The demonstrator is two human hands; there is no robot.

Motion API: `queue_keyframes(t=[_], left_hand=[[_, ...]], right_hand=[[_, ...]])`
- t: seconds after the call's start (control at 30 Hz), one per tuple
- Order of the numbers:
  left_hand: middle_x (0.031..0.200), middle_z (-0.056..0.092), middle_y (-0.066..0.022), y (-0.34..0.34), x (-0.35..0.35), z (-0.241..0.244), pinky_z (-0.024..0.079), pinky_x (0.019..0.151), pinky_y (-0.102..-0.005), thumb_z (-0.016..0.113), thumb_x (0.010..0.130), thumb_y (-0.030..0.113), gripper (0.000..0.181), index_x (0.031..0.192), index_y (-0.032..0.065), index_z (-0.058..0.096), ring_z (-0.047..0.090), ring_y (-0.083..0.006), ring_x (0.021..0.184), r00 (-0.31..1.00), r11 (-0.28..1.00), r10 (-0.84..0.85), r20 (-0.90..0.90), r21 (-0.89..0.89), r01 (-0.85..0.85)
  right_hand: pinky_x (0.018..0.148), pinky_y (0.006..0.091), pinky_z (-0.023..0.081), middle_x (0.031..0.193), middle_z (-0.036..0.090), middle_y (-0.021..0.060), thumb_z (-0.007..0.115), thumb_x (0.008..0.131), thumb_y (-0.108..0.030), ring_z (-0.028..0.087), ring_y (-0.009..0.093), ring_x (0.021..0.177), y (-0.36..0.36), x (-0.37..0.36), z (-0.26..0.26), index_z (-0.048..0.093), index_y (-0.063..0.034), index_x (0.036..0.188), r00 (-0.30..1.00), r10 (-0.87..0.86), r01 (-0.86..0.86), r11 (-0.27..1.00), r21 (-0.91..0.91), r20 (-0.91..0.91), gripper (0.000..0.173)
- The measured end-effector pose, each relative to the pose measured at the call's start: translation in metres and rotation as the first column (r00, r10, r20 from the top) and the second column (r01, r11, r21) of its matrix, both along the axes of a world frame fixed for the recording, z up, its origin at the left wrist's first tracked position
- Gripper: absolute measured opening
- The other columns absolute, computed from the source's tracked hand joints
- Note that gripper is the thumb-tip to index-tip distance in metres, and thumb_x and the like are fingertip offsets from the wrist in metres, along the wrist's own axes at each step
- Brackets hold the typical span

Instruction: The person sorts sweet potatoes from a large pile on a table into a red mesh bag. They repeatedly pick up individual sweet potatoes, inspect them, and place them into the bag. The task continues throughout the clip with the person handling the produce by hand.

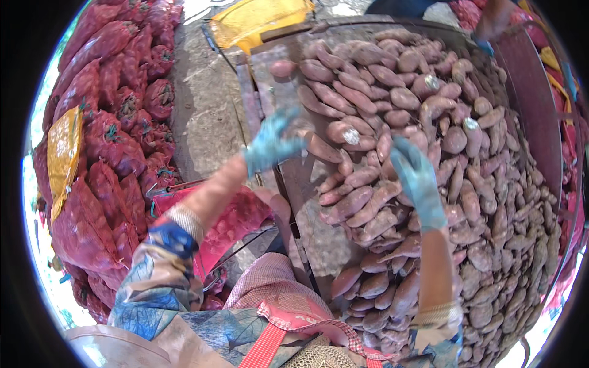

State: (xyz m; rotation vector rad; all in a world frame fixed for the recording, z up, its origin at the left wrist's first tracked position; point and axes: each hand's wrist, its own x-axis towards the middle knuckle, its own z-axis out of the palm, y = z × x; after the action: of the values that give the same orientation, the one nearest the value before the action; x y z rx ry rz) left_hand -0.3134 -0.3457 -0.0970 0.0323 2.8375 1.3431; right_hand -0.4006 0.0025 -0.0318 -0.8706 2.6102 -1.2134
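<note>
My left hand point(274, 140), in a blue glove and blurred, is over the left edge of a sorting table point(317, 250). Its thumb and fingers are spread. A blurred brownish shape shows between them, and whether it is gripped is unclear. Just right of the thumb lies a long sweet potato point(323, 148). My right hand point(416, 177), gloved in the same blue, reaches into the pile of sweet potatoes point(474, 193). Its fingers point down beside a sweet potato point(388, 168) partly hidden by the hand. What lies under the fingers is hidden.
A pink mesh bag point(230, 225) hangs open at the table's left side, below my left forearm. Filled red mesh sacks point(115, 142) are stacked at left. A yellow sack point(257, 23) lies beyond the table. Another person's arm point(494, 20) reaches in at far right.
</note>
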Motion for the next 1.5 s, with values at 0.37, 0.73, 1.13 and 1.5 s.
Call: queue_keyframes(t=[0.37,0.73,1.13,1.5], left_hand=[[0.147,0.032,-0.0231,0.084,0.15,-0.07,0.023,0.11,-0.052,0.073,0.077,0.042,0.079,0.146,0.023,0.038,0.028,-0.0432,0.136,0.937,0.939,0.326,0.125,-0.161,-0.305],[0.082,0.063,-0.0048,0.063,0.2,-0.166,0.049,0.069,-0.0401,0.063,0.088,0.024,0.021,0.097,0.0049,0.064,0.056,-0.0172,0.07,0.066,-0.288,0.693,0.718,0.359,-0.888],[0.116,0.058,-0.0099,0.045,0.202,-0.057,0.049,0.09,-0.0331,0.056,0.085,0.006,0.042,0.126,0.0095,0.05,0.057,-0.0208,0.106,0.735,-0.053,0.286,0.615,0.776,-0.629],[0.141,0.043,-0.0187,0.183,0.069,-0.014,0.023,0.113,-0.05,0.066,0.082,0.022,0.057,0.136,0.0126,0.049,0.036,-0.0394,0.133,0.977,0.97,0.14,-0.163,-0.174,-0.168]], right_hand=[[0.088,0.0277,0.048,0.104,0.066,0.0092,0.062,0.09,-0.011,0.06,0.018,0.096,0.086,0.176,0.006,0.061,-0.0018,0.12,0.717,-0.624,0.612,0.777,0.148,0.312,0.031],[0.087,0.0316,0.049,0.111,0.065,0.0117,0.061,0.091,-0.012,0.063,0.023,0.096,0.095,0.156,0.004,0.063,-0.0035,0.117,0.871,-0.459,0.459,0.888,0.043,0.177,0.028],[0.099,0.0449,0.039,0.125,0.054,0.0089,0.078,0.069,-0.024,0.05,0.029,0.114,0.079,0.057,-0.034,0.053,-0.0181,0.13,0.947,0.048,0.208,0.664,0.718,-0.318,0.066],[0.111,0.0494,0.024,0.11,0.056,0.0081,0.079,0.066,-0.033,0.049,0.028,0.113,0.083,0.047,-0.036,0.055,-0.0156,0.118,0.952,0.171,0.109,0.587,0.802,-0.255,0.06]])
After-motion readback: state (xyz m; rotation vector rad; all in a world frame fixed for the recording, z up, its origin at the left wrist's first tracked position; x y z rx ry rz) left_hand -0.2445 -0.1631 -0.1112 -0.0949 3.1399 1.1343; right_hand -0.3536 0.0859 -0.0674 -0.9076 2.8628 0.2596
